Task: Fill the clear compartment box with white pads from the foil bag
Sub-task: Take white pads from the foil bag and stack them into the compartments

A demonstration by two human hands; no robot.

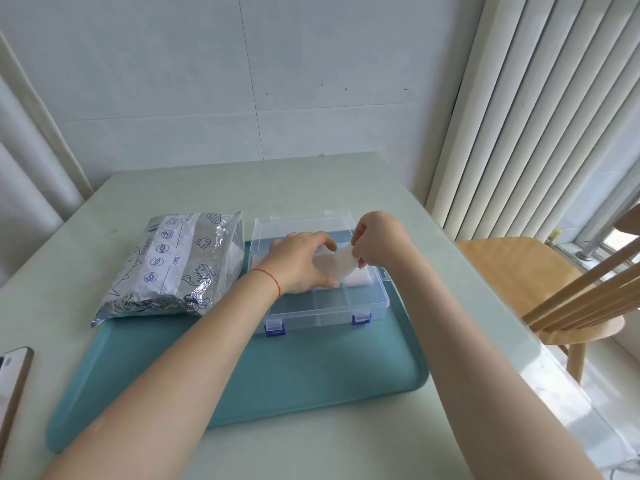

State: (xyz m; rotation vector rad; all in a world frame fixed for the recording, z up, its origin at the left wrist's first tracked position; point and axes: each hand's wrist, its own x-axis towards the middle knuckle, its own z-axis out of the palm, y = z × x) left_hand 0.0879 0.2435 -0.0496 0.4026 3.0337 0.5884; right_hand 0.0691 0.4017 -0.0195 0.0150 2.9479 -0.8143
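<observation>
The clear compartment box (346,306) with blue latches sits open on the teal tray (311,368), its lid tilted back. Over its rear compartments my left hand (298,263) holds a stack of round white pads (332,266). My right hand (375,242) pinches the top pad at its right edge. More white pads (360,278) lie in the rear right compartment. The front compartments look empty. The silver foil bag (173,268) with blue drawings lies left of the box, partly on the tray.
A phone (12,382) lies at the table's left edge. A wooden chair (526,278) stands to the right of the table, beside vertical blinds. A tiled wall is close behind the table.
</observation>
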